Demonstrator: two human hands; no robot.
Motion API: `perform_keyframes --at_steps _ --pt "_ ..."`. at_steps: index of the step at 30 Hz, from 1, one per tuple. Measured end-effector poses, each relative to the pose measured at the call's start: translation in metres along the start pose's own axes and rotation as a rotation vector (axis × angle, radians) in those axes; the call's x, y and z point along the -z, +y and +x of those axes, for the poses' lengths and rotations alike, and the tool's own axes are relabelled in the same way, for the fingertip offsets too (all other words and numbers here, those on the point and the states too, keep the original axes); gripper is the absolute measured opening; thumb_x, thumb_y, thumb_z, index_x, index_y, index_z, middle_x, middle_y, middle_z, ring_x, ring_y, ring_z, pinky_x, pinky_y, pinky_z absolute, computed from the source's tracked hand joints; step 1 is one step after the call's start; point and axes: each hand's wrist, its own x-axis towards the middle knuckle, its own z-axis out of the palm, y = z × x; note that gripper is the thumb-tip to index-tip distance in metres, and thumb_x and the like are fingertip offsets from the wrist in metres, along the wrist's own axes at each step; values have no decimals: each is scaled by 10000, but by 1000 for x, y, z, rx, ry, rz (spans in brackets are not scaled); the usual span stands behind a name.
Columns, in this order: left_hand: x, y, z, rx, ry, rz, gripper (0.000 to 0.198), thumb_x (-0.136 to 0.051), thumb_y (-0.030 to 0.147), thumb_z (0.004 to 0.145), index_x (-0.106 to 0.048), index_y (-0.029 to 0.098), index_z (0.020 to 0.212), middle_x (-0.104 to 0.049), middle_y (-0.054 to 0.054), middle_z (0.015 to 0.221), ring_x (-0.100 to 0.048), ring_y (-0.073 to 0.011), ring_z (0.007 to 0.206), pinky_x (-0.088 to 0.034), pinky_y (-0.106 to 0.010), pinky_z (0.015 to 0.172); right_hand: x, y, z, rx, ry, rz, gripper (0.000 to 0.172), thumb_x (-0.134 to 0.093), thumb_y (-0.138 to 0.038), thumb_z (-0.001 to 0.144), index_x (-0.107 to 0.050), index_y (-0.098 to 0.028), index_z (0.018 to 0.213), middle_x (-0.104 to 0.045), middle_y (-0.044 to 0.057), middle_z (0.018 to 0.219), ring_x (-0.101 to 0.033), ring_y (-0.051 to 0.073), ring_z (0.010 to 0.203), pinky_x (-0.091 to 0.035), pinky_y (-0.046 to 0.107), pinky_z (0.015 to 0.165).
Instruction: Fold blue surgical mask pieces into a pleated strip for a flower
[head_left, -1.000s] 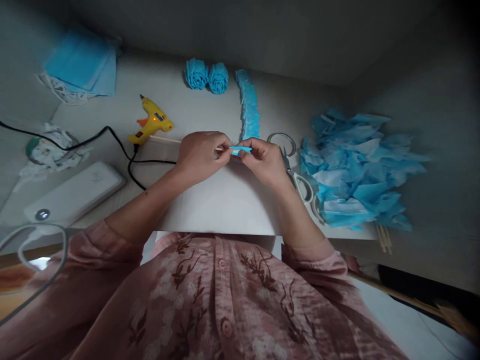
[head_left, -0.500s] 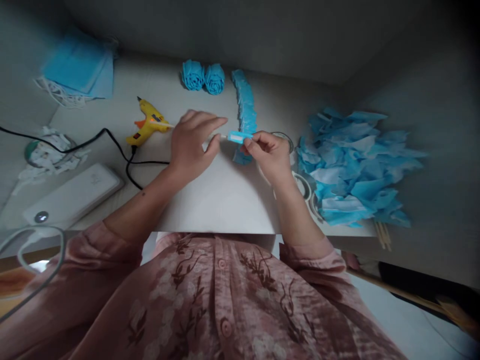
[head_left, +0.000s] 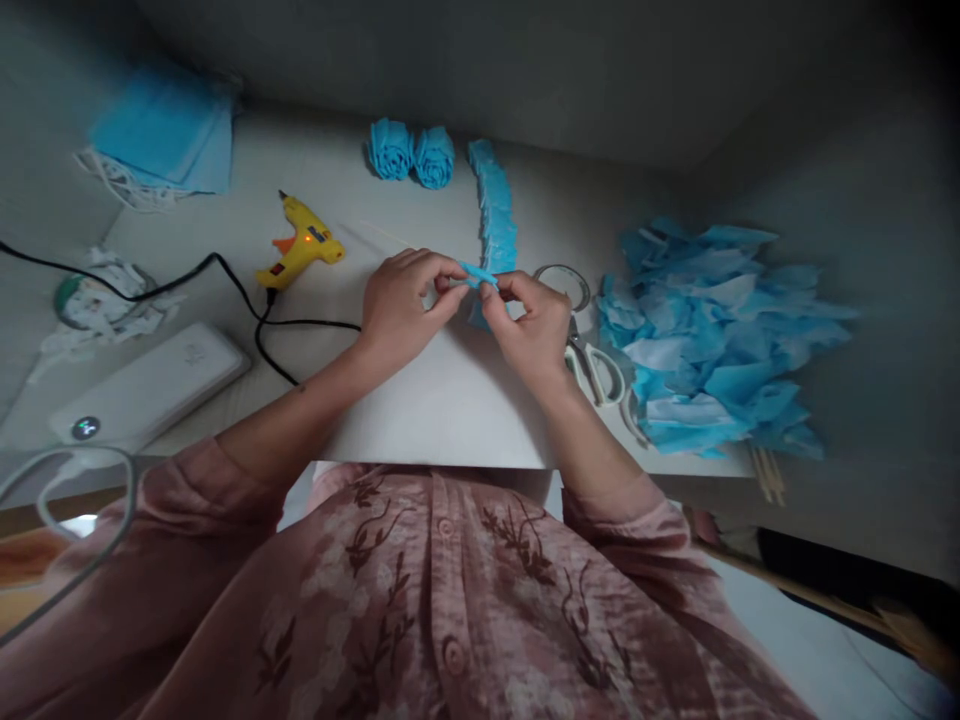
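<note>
In front of me both hands meet at a small folded blue fabric piece [head_left: 478,273]. My right hand [head_left: 531,325] pinches its right end between thumb and finger. My left hand [head_left: 405,300] is closed, thumb and fingertip at the left end of the piece. A thin pale stick [head_left: 384,234] sticks out behind my left hand; its other end is hidden in the fingers. Just beyond lies a row of overlapping blue fabric pieces [head_left: 496,210], its near end partly covered by my hands.
Two blue fabric roses [head_left: 412,155] stand at the back. On the left are a corded yellow glue gun [head_left: 301,243], face masks [head_left: 161,135], white scraps [head_left: 105,300] and a white power bank [head_left: 154,385]. To the right lie tape [head_left: 562,285], scissors [head_left: 600,375] and a blue fabric heap [head_left: 720,330].
My left hand has moved right to the blue piece, and its fingers have closed there. The piece is now folded narrower. The stick's tail has swung away from the glue gun.
</note>
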Motion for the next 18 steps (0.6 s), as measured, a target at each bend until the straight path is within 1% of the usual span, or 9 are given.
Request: perform_keyframes --at_steps 6,12,18 --pt "-4 -2 -1 36 3 -14 92 -613 283 904 -674 221 933 -717 -8 838 -614 -161 785 -471 -305 752 -2 -1 -2 43 -41 -44 252 -560 -368 942 -685 -226 776 -708 24 748 -616 173 718 -470 323 767" --pt "-4 -3 -2 67 -8 -19 71 -612 253 887 -669 212 903 -714 -4 813 -592 -150 740 -457 -302 727 -4 0 -4 100 -29 -80 267 -553 -362 954 -705 -222 786 -716 25 736 -623 163 695 -470 307 733" --pt "-5 -3 -1 69 -4 -19 70 -599 222 877 -669 219 880 -720 2 810 -595 -150 726 -459 -306 726 -5 0 -4 89 -27 -95 282 -544 -378 957 -707 -227 782 -720 23 736 -623 162 691 -475 303 731"
